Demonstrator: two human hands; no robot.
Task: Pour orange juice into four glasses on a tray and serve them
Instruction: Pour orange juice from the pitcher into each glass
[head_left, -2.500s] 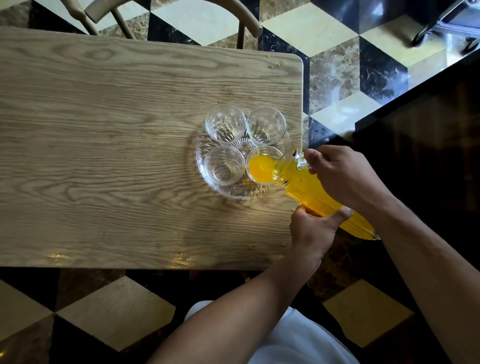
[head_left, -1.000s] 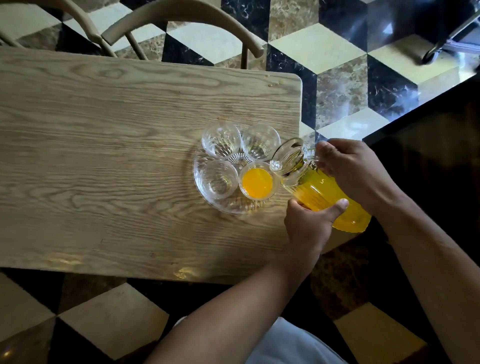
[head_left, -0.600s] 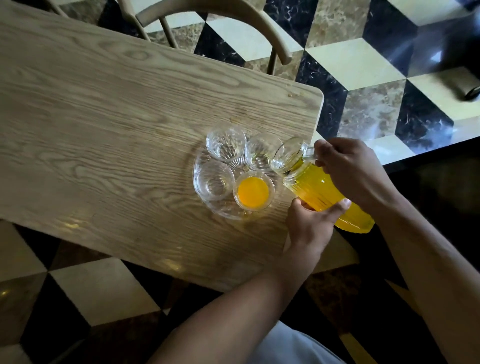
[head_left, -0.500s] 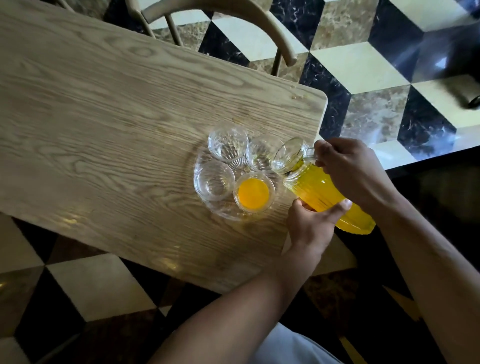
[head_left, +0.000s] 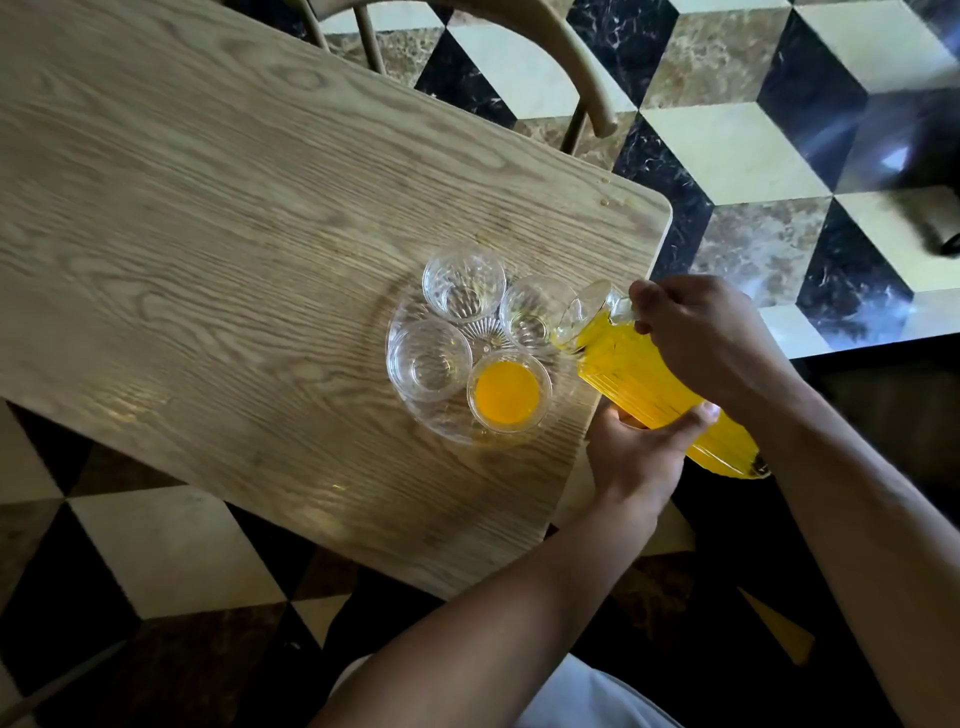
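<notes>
A round clear glass tray (head_left: 410, 415) sits near the table's right edge with several glasses on it. The near right glass (head_left: 508, 392) is full of orange juice. The far right glass (head_left: 535, 312), the far left glass (head_left: 464, 283) and the near left glass (head_left: 430, 359) look empty. A ribbed glass jug of orange juice (head_left: 649, 387) is tilted, its spout over the rim of the far right glass. My right hand (head_left: 711, 338) grips the jug near its neck. My left hand (head_left: 641, 457) supports its body from below.
The wooden table (head_left: 234, 234) ends just right of the tray at a rounded corner. A wooden chair back (head_left: 566, 47) stands at the far side. The floor is patterned black, cream and brown tile (head_left: 748, 150). A dark counter edge lies to the right.
The jug left the filled near right glass, swung to the far right glass and tilted further down. The view shifted and rotated, so the table now lies at a slant.
</notes>
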